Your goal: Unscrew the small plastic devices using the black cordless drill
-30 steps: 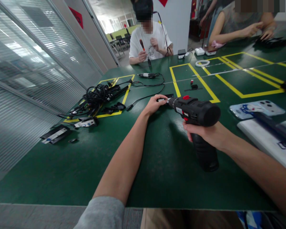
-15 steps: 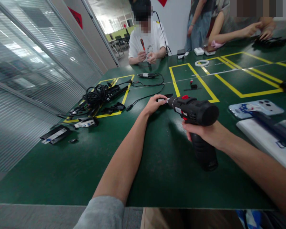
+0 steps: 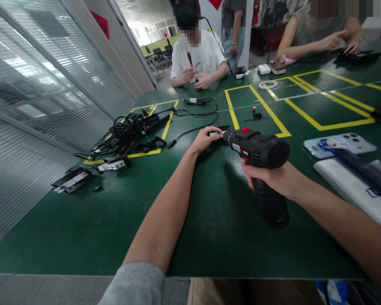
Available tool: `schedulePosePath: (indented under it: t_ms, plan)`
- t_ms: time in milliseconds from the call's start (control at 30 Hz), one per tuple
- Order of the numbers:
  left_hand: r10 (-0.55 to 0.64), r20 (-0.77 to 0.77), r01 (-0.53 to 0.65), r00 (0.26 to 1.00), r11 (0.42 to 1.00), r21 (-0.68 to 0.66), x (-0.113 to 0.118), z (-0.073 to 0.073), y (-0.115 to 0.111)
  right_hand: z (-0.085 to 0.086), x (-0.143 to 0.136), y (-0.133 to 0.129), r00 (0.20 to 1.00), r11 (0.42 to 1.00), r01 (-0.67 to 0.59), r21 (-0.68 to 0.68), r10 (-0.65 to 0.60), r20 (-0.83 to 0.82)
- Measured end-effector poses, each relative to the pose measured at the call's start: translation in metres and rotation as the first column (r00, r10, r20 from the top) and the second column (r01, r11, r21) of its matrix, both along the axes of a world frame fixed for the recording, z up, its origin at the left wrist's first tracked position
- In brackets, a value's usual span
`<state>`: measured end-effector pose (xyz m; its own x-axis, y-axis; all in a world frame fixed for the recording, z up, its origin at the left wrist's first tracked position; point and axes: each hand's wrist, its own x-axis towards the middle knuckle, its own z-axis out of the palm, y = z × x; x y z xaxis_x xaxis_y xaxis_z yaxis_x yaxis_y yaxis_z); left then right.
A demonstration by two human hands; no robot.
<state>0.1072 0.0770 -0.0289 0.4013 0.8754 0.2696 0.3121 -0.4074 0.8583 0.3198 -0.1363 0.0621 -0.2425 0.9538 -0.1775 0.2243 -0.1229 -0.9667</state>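
Slatted blinds (image 3: 47, 169) fill the left edge of the frame. Beside them, at the left of my green table (image 3: 82, 237), lies a black box (image 3: 72, 180) with a pale label, a small black piece (image 3: 96, 189) just to its right, and a second labelled part (image 3: 112, 164) behind. Next comes a tangle of black cables (image 3: 130, 129) left of centre, partly inside a yellow tape outline, with a few black bits (image 3: 151, 145) near its lower right. A black cord (image 3: 190, 113) loops to the right of the tangle.

At upper centre a co-worker (image 3: 212, 53) in a white shirt holds a red-and-black screwdriver (image 3: 189, 59). Below, at mid-frame, my left hand (image 3: 205, 139) grasps a dark part (image 3: 224, 128) against the table; my fingers and the drill's nose hide much of it, so I can't quite make out its shape.

Right of centre, the black drill (image 3: 257, 146) points left, its tip at the part. My right hand (image 3: 268, 173) is wrapped around its grip. Farther right lie a phone (image 3: 339, 144) and, just below it, a white box (image 3: 343, 171). Another person (image 3: 317, 38) sits at the upper right.
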Motion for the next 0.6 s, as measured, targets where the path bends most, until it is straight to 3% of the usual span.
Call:
schedulePosePath:
  t_ms: [600]
  plan:
    - [0.011, 0.014, -0.011, 1.0, 1.0, 0.018, 0.0011, 0.0028, -0.004, -0.0006, 0.0008, 0.0, 1.0, 1.0, 0.0, 0.005, 0.0, 0.031]
